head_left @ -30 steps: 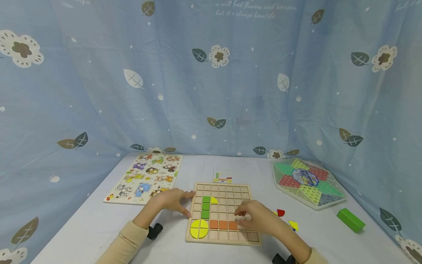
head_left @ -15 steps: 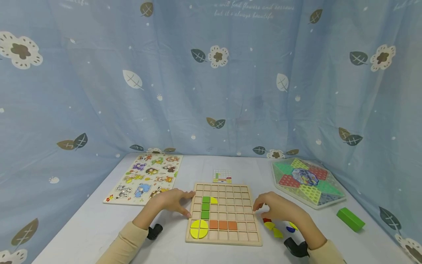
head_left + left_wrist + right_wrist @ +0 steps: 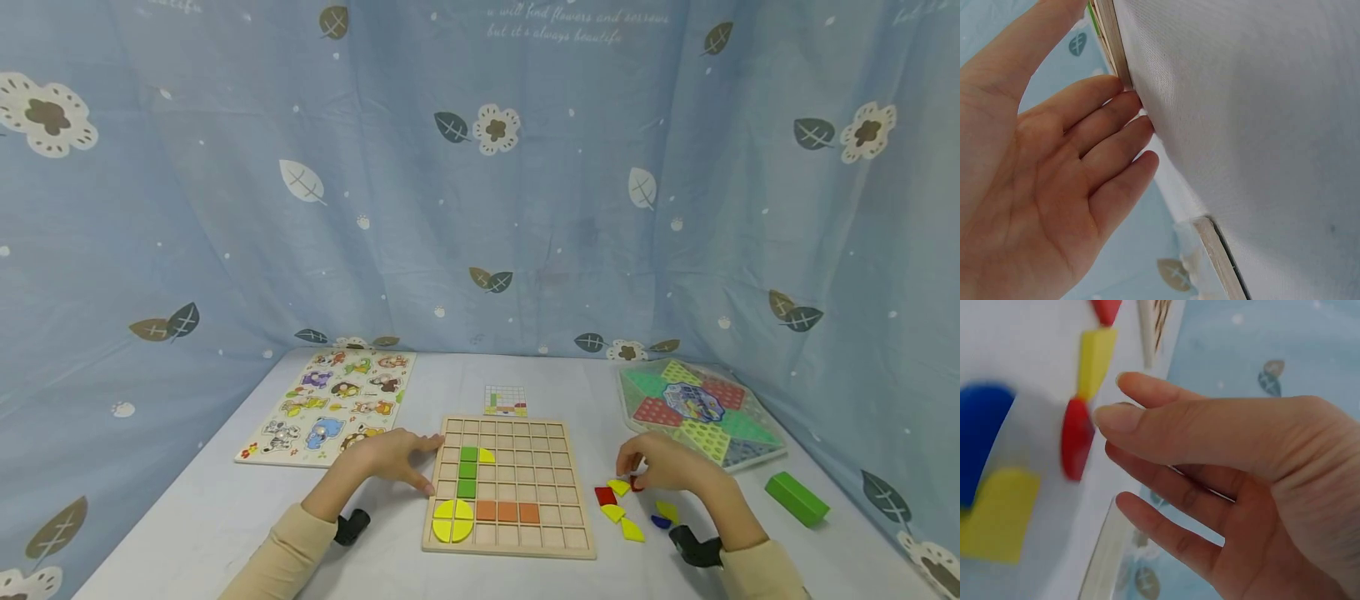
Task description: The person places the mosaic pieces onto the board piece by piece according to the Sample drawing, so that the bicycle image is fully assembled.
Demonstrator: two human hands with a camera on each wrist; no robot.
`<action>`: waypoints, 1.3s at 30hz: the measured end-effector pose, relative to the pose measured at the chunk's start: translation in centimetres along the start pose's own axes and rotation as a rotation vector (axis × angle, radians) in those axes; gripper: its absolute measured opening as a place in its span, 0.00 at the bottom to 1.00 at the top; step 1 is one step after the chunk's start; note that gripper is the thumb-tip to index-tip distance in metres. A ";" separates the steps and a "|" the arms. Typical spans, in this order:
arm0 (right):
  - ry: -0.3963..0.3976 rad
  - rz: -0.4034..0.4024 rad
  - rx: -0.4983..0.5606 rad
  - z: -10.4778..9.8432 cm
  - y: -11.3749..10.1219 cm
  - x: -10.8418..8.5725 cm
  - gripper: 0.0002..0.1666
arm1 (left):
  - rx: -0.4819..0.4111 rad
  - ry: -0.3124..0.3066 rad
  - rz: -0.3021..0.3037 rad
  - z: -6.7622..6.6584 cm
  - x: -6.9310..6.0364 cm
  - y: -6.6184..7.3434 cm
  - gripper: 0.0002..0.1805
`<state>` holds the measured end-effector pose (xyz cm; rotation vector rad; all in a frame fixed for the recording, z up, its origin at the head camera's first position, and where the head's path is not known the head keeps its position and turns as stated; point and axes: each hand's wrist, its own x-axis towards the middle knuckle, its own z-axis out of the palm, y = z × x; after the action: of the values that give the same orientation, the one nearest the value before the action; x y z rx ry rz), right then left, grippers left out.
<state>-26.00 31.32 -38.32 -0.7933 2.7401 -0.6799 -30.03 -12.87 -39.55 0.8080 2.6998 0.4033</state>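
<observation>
In the head view, the board [image 3: 510,551] lies mid-table. It bears a column of green squares [image 3: 468,470], a yellow quarter [image 3: 487,457] beside the top one, a yellow disc [image 3: 448,517] in the near left and a row of orange squares [image 3: 507,512]. The layout looks partly done: most cells are bare. Right of the board lie a red square [image 3: 604,497], yellow tiles [image 3: 632,530], a blue tile [image 3: 661,522] and a red quarter [image 3: 636,484], none yet set. The card [image 3: 506,400] beyond is too small to read fully. The left hand [image 3: 397,457] rests at the board's left edge; the right hand [image 3: 663,462] partly hides the red quarter.

In the left wrist view, the left hand's fingers are extended, grasping nothing; the thumb tip is cut off.

In the right wrist view, the right hand is relaxed, thumb just beside the red quarter; contact is unclear. The tiles are blurred.
</observation>
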 end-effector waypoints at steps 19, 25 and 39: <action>0.041 0.092 0.055 0.3 2.4 -0.5 0.10 | 0.003 -0.003 0.008 0.0 0.1 -0.1 0.47; 0.072 0.113 0.044 0.5 2.6 -0.3 0.09 | 0.008 -0.003 0.008 0.0 0.2 -0.2 0.47; 0.081 0.054 -0.007 0.6 2.4 0.0 0.09 | 0.011 0.002 0.005 0.0 0.1 -0.1 0.47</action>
<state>-26.86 32.92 -40.02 -0.7056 2.8263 -0.7068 -30.19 -12.87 -39.61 0.8178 2.7043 0.3912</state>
